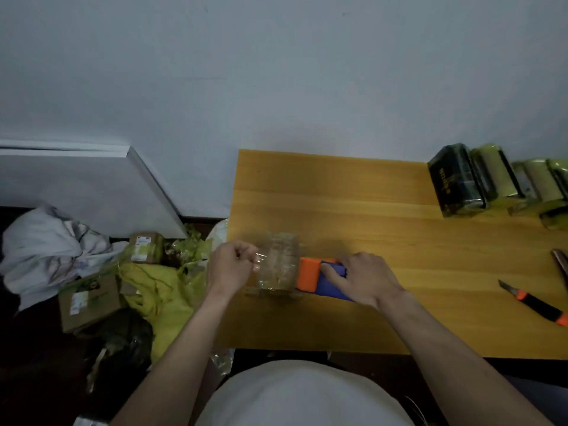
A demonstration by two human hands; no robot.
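One caution: keep tape (278,262), pinched by left grip (232,265) at 9 o'clock of dispenser (310,275) pressed under flat right grip (365,278), taut, or risk self-sticking.

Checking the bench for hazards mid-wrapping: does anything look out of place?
The utility knife lies on the table, right of the right hand, with its blade tip out. Off the table's left edge, beyond the left hand pinching clear film, boxes and yellow bags lie heaped on the floor.
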